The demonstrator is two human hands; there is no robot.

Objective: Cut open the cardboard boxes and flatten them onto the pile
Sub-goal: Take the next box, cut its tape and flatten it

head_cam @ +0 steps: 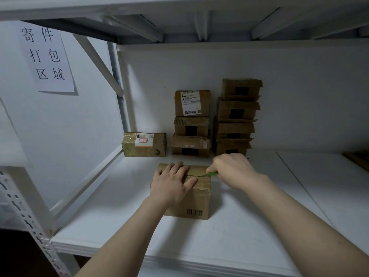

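A brown cardboard box (196, 200) with a barcode on its front stands on the white shelf (123, 222) in front of me. My left hand (172, 183) lies flat on the left part of its top, fingers straight, pressing down. My right hand (232, 169) grips a green-handled cutter (211, 173) at the box's top right edge, with the blade at the taped centre seam. The seam shows as a dark line across the top.
Against the back wall stand two stacks of brown boxes (191, 124) (237, 116) and a single taped box with a red-marked label (144, 144). A paper sign (47, 56) hangs on the left wall. Metal shelf posts (26, 214) stand at the left. A brown object (357, 158) lies far right.
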